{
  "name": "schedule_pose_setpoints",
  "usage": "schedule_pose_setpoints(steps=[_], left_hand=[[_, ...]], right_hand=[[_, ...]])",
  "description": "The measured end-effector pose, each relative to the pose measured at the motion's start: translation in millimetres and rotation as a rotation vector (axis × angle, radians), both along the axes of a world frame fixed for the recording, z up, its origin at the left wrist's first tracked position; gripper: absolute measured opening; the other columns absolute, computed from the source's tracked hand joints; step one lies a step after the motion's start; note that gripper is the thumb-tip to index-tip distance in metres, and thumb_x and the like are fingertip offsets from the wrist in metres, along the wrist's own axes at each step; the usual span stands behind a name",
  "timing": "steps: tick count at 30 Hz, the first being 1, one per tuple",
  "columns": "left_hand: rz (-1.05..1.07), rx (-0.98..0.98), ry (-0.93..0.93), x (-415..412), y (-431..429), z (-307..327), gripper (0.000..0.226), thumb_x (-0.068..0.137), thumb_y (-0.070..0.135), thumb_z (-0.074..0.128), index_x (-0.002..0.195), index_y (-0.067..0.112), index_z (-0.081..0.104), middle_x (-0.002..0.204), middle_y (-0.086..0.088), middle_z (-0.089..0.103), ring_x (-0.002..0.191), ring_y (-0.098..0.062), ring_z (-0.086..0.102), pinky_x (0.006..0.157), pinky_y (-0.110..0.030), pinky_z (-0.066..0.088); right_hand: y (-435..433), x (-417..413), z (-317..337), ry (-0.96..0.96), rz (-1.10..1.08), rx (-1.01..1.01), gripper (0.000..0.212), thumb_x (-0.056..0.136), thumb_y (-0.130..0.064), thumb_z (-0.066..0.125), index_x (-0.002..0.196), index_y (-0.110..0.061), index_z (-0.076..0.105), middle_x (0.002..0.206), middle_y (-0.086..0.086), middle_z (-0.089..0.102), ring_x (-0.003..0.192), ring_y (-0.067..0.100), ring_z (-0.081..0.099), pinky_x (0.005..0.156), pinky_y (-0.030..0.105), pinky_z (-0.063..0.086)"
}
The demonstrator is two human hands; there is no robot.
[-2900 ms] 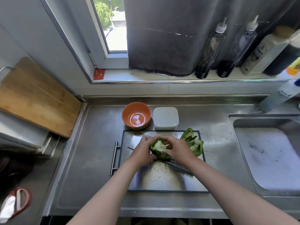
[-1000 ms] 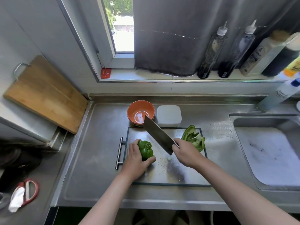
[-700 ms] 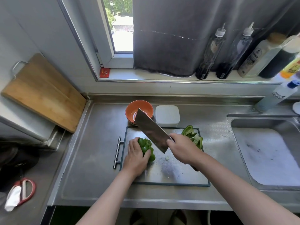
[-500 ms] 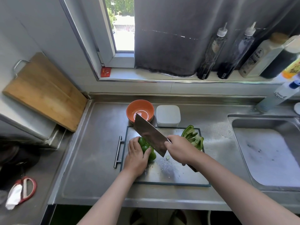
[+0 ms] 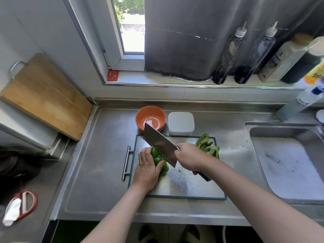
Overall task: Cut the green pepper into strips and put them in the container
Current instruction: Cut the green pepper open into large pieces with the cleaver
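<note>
On the steel board (image 5: 192, 188), left hand (image 5: 146, 170) holding pepper (image 5: 160, 161), right hand (image 5: 190, 157) gripping cleaver (image 5: 160, 143)

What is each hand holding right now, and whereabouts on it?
The right hand grips the cleaver by its handle; the left hand holds the green pepper piece from its left side.

Daylight pours through the window (image 5: 133, 28) at twelve o'clock; the steel counter (image 5: 105, 155) glints softly, edges bow fisheye-wide, corner at seven o'clock falls dim.
</note>
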State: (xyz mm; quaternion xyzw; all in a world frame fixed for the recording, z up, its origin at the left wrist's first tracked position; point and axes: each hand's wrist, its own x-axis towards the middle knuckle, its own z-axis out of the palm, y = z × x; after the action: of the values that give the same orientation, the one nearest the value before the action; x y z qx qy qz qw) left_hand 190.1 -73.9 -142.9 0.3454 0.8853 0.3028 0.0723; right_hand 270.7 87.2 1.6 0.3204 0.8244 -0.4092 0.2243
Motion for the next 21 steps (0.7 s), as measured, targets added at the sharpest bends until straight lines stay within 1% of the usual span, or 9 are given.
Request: schedule_pose_setpoints(steps=[3,7,10,12,13,15,17,19,21], left_hand=[[-0.006,0.015,0.036,1,0,-2,0.065,0.089,0.059,0.039,0.136,0.017,0.026,0.134,-0.005,0.032,0.124,-0.023,0.038,0.091,-0.035,0.049],[-0.014,0.047,0.052,2,1,-4,0.064,0.089,0.055,0.044,0.135,0.013,0.031,0.132,-0.005,0.033,0.121,-0.023,0.041,0.087,-0.036,0.053],[-0.076,0.063,0.099,4,4,-7,0.065,0.088,0.05,0.05,0.134,0.006,0.036,0.13,-0.008,0.037,0.119,-0.026,0.043,0.09,-0.038,0.053],[-0.089,0.062,0.101,5,4,-9,0.066,0.087,0.049,0.051,0.134,0.005,0.038,0.13,-0.01,0.039,0.119,-0.027,0.044,0.093,-0.038,0.052],[-0.078,0.068,0.093,5,4,-10,0.066,0.087,0.05,0.051,0.134,0.006,0.038,0.13,-0.01,0.04,0.12,-0.027,0.044,0.094,-0.037,0.051],[-0.055,0.09,0.08,2,1,-12,0.065,0.087,0.05,0.051,0.135,0.008,0.036,0.131,-0.009,0.037,0.121,-0.025,0.042,0.098,-0.034,0.045],[-0.047,0.103,0.054,-2,-2,-13,0.063,0.088,0.05,0.049,0.136,0.013,0.032,0.132,-0.006,0.034,0.123,-0.024,0.039,0.103,-0.033,0.039],[-0.036,0.099,0.018,-5,-3,-13,0.061,0.088,0.052,0.047,0.136,0.016,0.031,0.132,-0.004,0.034,0.124,-0.023,0.038,0.106,-0.036,0.038],[-0.017,0.058,0.034,-7,-4,-11,0.06,0.09,0.054,0.044,0.136,0.017,0.034,0.132,-0.002,0.037,0.121,-0.022,0.039,0.103,-0.04,0.039]], right_hand=[[4,-1,3,-0.07,0.039,-0.013,0.019,0.093,-0.015,0.036,0.096,-0.01,0.054,0.08,0.017,0.056,0.053,0.029,0.052,0.043,0.03,0.046],[6,-9,3,-0.125,0.075,0.02,0.018,0.093,-0.012,0.038,0.098,-0.007,0.055,0.085,0.02,0.057,0.056,0.031,0.053,0.045,0.03,0.047],[-5,-18,-1,-0.17,0.15,0.102,0.019,0.096,-0.01,0.042,0.104,-0.003,0.058,0.096,0.022,0.063,0.066,0.036,0.062,0.044,0.031,0.05],[-11,-20,-4,-0.195,0.218,0.178,0.021,0.097,-0.007,0.043,0.107,-0.001,0.06,0.1,0.021,0.065,0.076,0.034,0.065,0.045,0.03,0.048],[-11,-20,-5,-0.196,0.23,0.194,0.021,0.097,-0.007,0.042,0.107,-0.002,0.06,0.1,0.021,0.066,0.077,0.034,0.066,0.046,0.03,0.048],[-5,-19,-8,-0.184,0.219,0.199,0.02,0.098,-0.01,0.041,0.106,-0.004,0.058,0.098,0.019,0.063,0.075,0.035,0.067,0.047,0.031,0.052],[1,-18,-7,-0.174,0.202,0.204,0.018,0.1,-0.014,0.041,0.107,-0.007,0.056,0.096,0.015,0.058,0.071,0.032,0.063,0.048,0.033,0.054],[6,-15,-10,-0.171,0.214,0.223,0.018,0.1,-0.016,0.041,0.108,-0.01,0.055,0.091,0.01,0.053,0.068,0.027,0.059,0.051,0.035,0.054],[7,-10,-14,-0.155,0.223,0.247,0.019,0.101,-0.019,0.04,0.107,-0.011,0.057,0.087,0.006,0.052,0.067,0.023,0.055,0.052,0.034,0.05]])
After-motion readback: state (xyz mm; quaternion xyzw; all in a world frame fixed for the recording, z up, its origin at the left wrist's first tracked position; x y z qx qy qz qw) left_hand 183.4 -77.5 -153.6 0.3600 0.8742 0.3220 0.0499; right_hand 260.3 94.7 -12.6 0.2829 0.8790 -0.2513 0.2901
